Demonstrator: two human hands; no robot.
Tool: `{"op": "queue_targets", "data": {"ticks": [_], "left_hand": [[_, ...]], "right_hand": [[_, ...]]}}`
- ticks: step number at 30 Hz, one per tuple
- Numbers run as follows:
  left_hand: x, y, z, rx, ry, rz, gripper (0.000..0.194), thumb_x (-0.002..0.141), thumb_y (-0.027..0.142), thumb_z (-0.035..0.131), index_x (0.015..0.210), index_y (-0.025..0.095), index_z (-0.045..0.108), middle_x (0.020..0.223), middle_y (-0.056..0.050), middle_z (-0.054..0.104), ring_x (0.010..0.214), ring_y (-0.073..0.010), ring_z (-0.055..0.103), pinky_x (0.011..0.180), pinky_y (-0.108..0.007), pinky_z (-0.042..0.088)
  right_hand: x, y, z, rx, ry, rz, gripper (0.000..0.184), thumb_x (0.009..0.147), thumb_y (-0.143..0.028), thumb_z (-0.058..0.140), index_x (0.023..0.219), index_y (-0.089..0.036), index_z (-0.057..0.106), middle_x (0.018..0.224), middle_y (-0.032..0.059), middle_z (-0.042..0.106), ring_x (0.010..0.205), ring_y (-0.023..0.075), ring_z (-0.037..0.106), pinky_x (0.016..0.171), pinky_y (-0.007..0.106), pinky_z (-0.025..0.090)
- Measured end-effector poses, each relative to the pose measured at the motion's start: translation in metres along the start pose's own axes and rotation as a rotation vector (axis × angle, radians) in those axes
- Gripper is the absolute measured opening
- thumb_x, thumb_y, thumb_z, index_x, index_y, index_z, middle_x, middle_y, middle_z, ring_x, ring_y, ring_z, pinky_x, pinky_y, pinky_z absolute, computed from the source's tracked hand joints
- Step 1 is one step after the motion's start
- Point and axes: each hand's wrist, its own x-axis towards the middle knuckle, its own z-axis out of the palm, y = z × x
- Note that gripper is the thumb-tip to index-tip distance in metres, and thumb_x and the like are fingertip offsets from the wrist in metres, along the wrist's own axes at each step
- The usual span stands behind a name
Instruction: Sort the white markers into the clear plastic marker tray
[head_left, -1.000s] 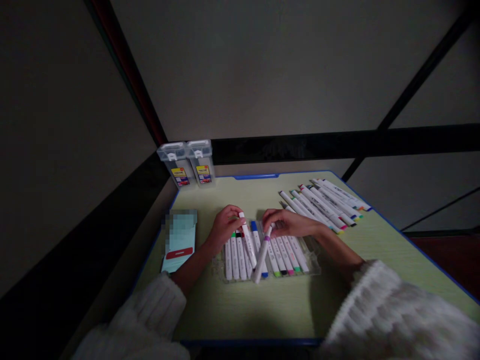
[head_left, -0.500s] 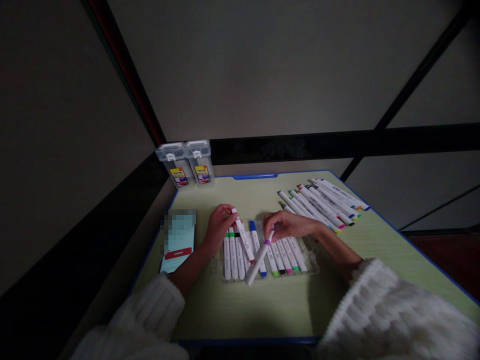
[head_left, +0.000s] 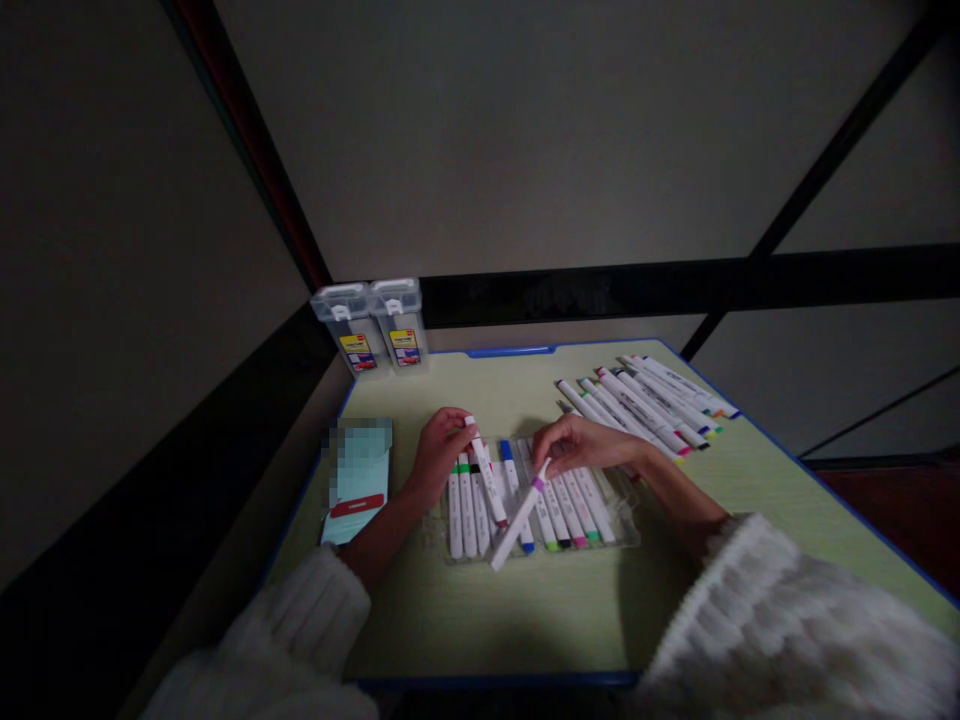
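Note:
Between the thumb and fingers of my left hand (head_left: 441,452) is a white marker with a dark red tip end (head_left: 489,482), slanting down to the right. My right hand (head_left: 574,443) pinches a white marker with a purple band (head_left: 517,525), which slants down to the left. The lower ends of the two markers come close together or cross. Below both hands lies a clear plastic tray (head_left: 628,530) with several white markers side by side in it. One marker in its middle has a blue cap (head_left: 507,452), and green-banded markers (head_left: 459,510) lie at its left.
A loose row of several white markers (head_left: 637,405) with coloured ends lies at the table's back right. Two clear lidded boxes (head_left: 356,335) stand at the back left corner. A phone (head_left: 364,470) lies left of the tray. The table (head_left: 480,640) has a blue edge.
My right hand has shifted very slightly to the right with the purple-banded marker. My left hand and its marker are almost where they were.

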Motion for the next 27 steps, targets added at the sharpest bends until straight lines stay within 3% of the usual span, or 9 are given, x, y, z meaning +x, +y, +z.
{"op": "queue_targets", "data": {"ticks": [8, 12, 21, 27], "left_hand": [[0.001, -0.001, -0.001, -0.022, -0.002, -0.006, 0.017, 0.063, 0.019, 0.062, 0.075, 0.017, 0.051, 0.065, 0.005, 0.055, 0.049, -0.0089, 0.058, 0.046, -0.018, 0.044], [0.001, -0.001, -0.001, -0.033, 0.005, -0.01, 0.017, 0.062, 0.02, 0.063, 0.074, 0.016, 0.052, 0.064, 0.005, 0.056, 0.049, -0.0088, 0.057, 0.047, -0.019, 0.044], [0.001, 0.0, 0.001, -0.04, 0.026, -0.011, 0.016, 0.061, 0.019, 0.063, 0.073, 0.016, 0.053, 0.061, 0.005, 0.055, 0.049, -0.0071, 0.053, 0.046, -0.017, 0.041], [0.001, 0.001, 0.001, -0.048, 0.023, -0.021, 0.017, 0.061, 0.019, 0.063, 0.073, 0.016, 0.052, 0.063, 0.004, 0.056, 0.05, -0.0076, 0.054, 0.047, -0.017, 0.042]], "right_hand": [[0.008, 0.005, 0.005, 0.426, 0.427, -0.072, 0.021, 0.063, -0.023, 0.068, 0.078, -0.015, 0.058, 0.063, -0.0043, 0.056, 0.054, 0.0054, 0.05, 0.053, 0.019, 0.038], [0.015, 0.0, 0.014, 0.463, 0.509, -0.085, 0.022, 0.06, -0.022, 0.07, 0.074, -0.015, 0.055, 0.063, -0.0045, 0.055, 0.055, 0.0048, 0.049, 0.053, 0.018, 0.036], [0.033, -0.001, 0.038, 0.211, 0.554, -0.063, 0.024, 0.064, -0.033, 0.066, 0.072, -0.014, 0.053, 0.058, -0.0039, 0.05, 0.05, 0.0063, 0.044, 0.048, 0.02, 0.034], [0.033, 0.003, 0.039, -0.18, 0.519, -0.077, 0.024, 0.066, -0.03, 0.064, 0.084, -0.014, 0.06, 0.074, 0.0026, 0.055, 0.062, 0.0113, 0.049, 0.054, 0.024, 0.039]]}}
